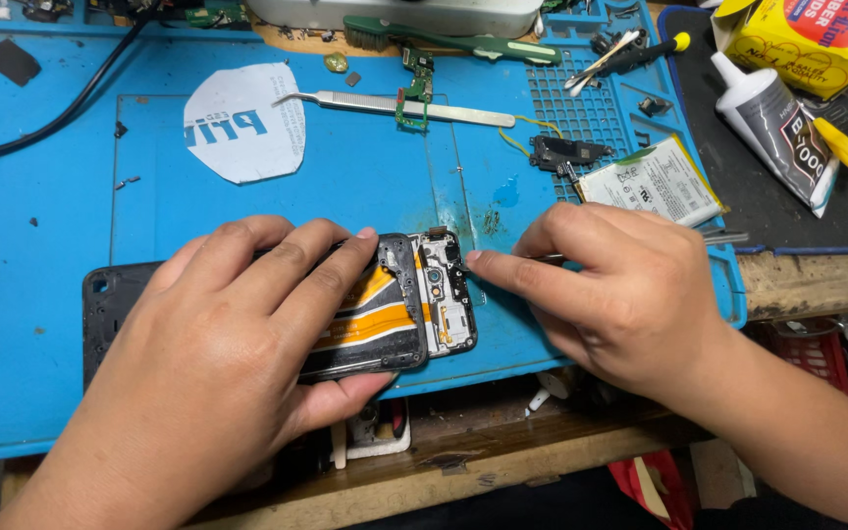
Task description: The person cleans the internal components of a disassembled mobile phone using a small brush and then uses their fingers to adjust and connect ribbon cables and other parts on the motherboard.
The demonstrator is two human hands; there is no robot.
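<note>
An opened phone (414,304) lies on the blue repair mat (41,245), its back off, with an orange flex cable and a small board showing at its right end. My left hand (218,353) lies over the phone's body and grips it, thumb under its near edge. My right hand (610,294) is beside the phone's right end, index finger pointing at the board. It pinches a thin metal tool (723,238) whose far end sticks out to the right; the working tip is hidden by the fingers.
On the mat lie metal tweezers (385,103), a white sticker sheet (242,123), a small green board (414,93), a phone battery (652,182) and a green brush (424,37). A glue tube (772,118) and a yellow box (817,39) sit at the right. A black cable (61,113) runs at the left.
</note>
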